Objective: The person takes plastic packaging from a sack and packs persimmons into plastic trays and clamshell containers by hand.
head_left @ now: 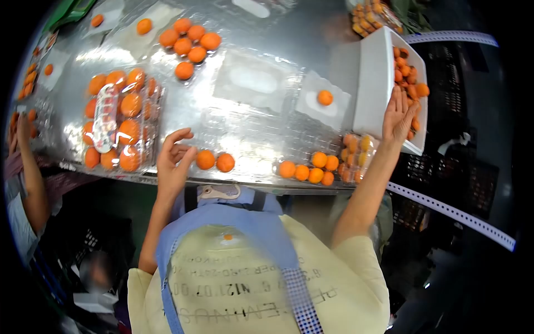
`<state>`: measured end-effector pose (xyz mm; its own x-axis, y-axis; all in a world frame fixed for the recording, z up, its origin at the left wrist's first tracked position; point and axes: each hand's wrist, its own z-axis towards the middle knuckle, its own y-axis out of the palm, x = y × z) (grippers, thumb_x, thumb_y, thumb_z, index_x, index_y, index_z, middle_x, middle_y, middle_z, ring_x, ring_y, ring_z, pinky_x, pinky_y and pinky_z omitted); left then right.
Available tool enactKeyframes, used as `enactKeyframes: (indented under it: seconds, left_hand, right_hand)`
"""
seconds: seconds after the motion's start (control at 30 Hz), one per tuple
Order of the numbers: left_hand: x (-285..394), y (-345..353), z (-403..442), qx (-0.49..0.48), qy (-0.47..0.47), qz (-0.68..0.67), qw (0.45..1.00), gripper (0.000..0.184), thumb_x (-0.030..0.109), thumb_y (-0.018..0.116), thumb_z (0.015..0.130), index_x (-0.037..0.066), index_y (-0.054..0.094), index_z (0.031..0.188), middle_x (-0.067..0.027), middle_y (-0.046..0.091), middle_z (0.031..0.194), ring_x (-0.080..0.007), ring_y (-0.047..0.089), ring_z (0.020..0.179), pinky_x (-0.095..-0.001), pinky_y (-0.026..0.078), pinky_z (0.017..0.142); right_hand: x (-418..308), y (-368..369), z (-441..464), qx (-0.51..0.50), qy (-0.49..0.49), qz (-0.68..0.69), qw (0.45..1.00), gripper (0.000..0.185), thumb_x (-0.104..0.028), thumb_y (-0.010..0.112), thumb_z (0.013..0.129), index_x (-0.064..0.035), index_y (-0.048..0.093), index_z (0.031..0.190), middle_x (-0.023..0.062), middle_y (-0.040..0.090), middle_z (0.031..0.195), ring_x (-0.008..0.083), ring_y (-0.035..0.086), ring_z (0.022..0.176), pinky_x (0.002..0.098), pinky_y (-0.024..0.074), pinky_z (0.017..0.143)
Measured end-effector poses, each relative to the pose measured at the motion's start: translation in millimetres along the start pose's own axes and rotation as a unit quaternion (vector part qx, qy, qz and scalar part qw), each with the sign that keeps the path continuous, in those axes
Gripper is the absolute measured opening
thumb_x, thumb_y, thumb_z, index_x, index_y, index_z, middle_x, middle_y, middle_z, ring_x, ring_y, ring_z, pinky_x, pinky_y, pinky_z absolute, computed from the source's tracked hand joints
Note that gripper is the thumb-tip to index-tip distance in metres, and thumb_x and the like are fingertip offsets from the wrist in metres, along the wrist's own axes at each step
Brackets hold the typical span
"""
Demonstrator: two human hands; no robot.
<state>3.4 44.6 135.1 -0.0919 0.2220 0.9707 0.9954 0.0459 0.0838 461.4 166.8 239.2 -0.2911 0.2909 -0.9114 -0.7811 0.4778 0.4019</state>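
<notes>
So the white box point(378, 80) makes the best landmark here. Loose oranges point(409, 73) are kept inside it, where its walls presumably stop them rolling about. The right hand point(399, 118) is held over the box's opening, palm showing, fingers straight and side by side, with nothing seen gripped. Whether any fruit is being touched can't be told from this angle.

Well to the left of the box, the left hand point(177, 161) is held with thumb and fingers apart, loosely curled around nothing. Two oranges point(215, 161) are lined up just beside its thumb, between that hand and the box; contact can't be made out. They're probably parked there to be within easy reach.

Just left of the box's near end, six oranges point(315, 171) are grouped in clear plastic, and a small filled pack point(356, 156) is tucked right by that end, maybe to save space. A single orange point(325, 98) has been left on a pale sheet point(310, 106) near the box's left wall. Farthest left of the box in this bunch, a big clear pack point(125, 119) is filled in rows, likely so less shifts around.
</notes>
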Motion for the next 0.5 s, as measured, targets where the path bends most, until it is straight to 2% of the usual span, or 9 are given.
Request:
enactKeyframes:
  seconds: [0.03, 0.1, 0.17, 0.23, 0.27, 0.3, 0.33, 0.43, 0.5]
  left_hand:
    - [-3.4, -2.0, 1.8, 0.013, -0.004, -0.02, 1.0, 0.039, -0.001, 0.057, 0.083, 0.001, 0.049, 0.12, -0.0084, 0.055, 0.112, -0.0081, 0.057, 0.081, -0.0214, 0.047, 0.074]
    - [-6.2, -6.2, 3.6, 0.038, -0.002, -0.027, 0.999, 0.036, 0.001, 0.058, 0.084, 0.001, 0.049, 0.119, -0.0079, 0.056, 0.11, -0.008, 0.057, 0.08, -0.0216, 0.047, 0.071]
    - [-7.5, -8.7, 3.6, 0.054, -0.003, -0.044, 0.998, 0.035, 0.003, 0.058, 0.084, 0.001, 0.05, 0.118, -0.0076, 0.056, 0.109, -0.008, 0.057, 0.08, -0.0215, 0.047, 0.07]
    - [-9.9, -10.6, 2.1, 0.053, -0.005, -0.039, 0.998, 0.032, 0.004, 0.057, 0.085, 0.001, 0.051, 0.117, -0.0069, 0.057, 0.106, -0.008, 0.057, 0.08, -0.0212, 0.047, 0.069]
    - [-11.3, -11.4, 1.2, 0.049, -0.007, -0.04, 0.998, 0.032, 0.004, 0.057, 0.085, 0.001, 0.051, 0.116, -0.0067, 0.057, 0.106, -0.008, 0.057, 0.079, -0.0211, 0.047, 0.069]
    - [-12.5, -11.6, -0.3, 0.045, -0.01, -0.041, 0.998, 0.031, 0.004, 0.057, 0.085, 0.001, 0.051, 0.116, -0.0066, 0.057, 0.105, -0.0079, 0.056, 0.079, -0.021, 0.047, 0.069]
    - [-13.3, -10.7, -1.6, 0.045, -0.009, -0.046, 0.998, 0.03, 0.003, 0.057, 0.085, 0.001, 0.052, 0.114, -0.006, 0.057, 0.103, -0.0072, 0.056, 0.078, -0.0204, 0.046, 0.07]
    - [-15.8, -11.5, -4.9, 0.03, -0.022, -0.053, 0.998, 0.028, 0.003, 0.057, 0.085, 0.001, 0.053, 0.113, -0.0053, 0.058, 0.102, -0.0066, 0.055, 0.078, -0.0198, 0.046, 0.07]
    - [-15.9, -11.3, -5.4, 0.029, -0.027, -0.055, 0.998, 0.026, 0.003, 0.057, 0.085, 0.001, 0.054, 0.111, -0.0046, 0.058, 0.1, -0.0061, 0.054, 0.078, -0.0196, 0.046, 0.07]
  right_hand:
    - [2.5, 14.7, -11.6, -0.037, -0.004, -0.095, 0.995, 0.057, -0.03, 0.054, 0.091, 0.0111, 0.037, 0.126, 0.0214, 0.049, 0.123, 0.0248, 0.05, 0.114, 0.0322, 0.0424, 0.097]
    - [40.7, 33.8, -60.9, -0.098, 0.017, -0.248, 0.964, 0.035, -0.016, 0.061, 0.086, 0.0009, 0.054, 0.116, 0.0089, 0.061, 0.105, 0.0172, 0.059, 0.092, 0.0283, 0.0493, 0.082]
    - [76.3, 58.5, -117.3, -0.252, 0.14, -0.366, 0.885, 0.034, -0.014, 0.068, 0.077, -0.0072, 0.061, 0.11, 0.0025, 0.062, 0.095, 0.0125, 0.058, 0.083, 0.0267, 0.0482, 0.074]
    - [112.5, 74.2, -170.1, -0.473, 0.075, -0.469, 0.742, 0.037, -0.021, 0.071, 0.073, -0.008, 0.062, 0.107, 0.0051, 0.062, 0.099, 0.0188, 0.057, 0.086, 0.0318, 0.0464, 0.078]
    - [126.6, 80.5, -192.5, -0.535, -0.031, -0.467, 0.703, 0.042, -0.023, 0.074, 0.069, -0.008, 0.061, 0.106, 0.0088, 0.061, 0.1, 0.0254, 0.055, 0.091, 0.0366, 0.0444, 0.082]
    - [142.8, 83.2, -210.3, -0.561, -0.077, -0.454, 0.688, 0.046, -0.023, 0.075, 0.065, -0.0083, 0.06, 0.106, 0.0096, 0.059, 0.094, 0.0283, 0.052, 0.091, 0.0385, 0.0425, 0.081]
    - [146.8, 87.5, -221.7, -0.593, -0.072, -0.455, 0.66, 0.046, -0.021, 0.075, 0.066, -0.0085, 0.06, 0.108, 0.0093, 0.059, 0.098, 0.0295, 0.051, 0.091, 0.039, 0.0407, 0.081]
    - [149.4, 97.5, -244.9, -0.578, -0.147, -0.518, 0.613, 0.05, -0.02, 0.075, 0.062, -0.0117, 0.058, 0.109, 0.0063, 0.058, 0.094, 0.0257, 0.05, 0.092, 0.0365, 0.0385, 0.078]
    - [155.2, 94.0, -248.8, -0.567, -0.164, -0.532, 0.607, 0.052, -0.02, 0.074, 0.062, -0.0127, 0.057, 0.111, 0.0058, 0.058, 0.093, 0.0248, 0.05, 0.091, 0.0357, 0.0383, 0.077]
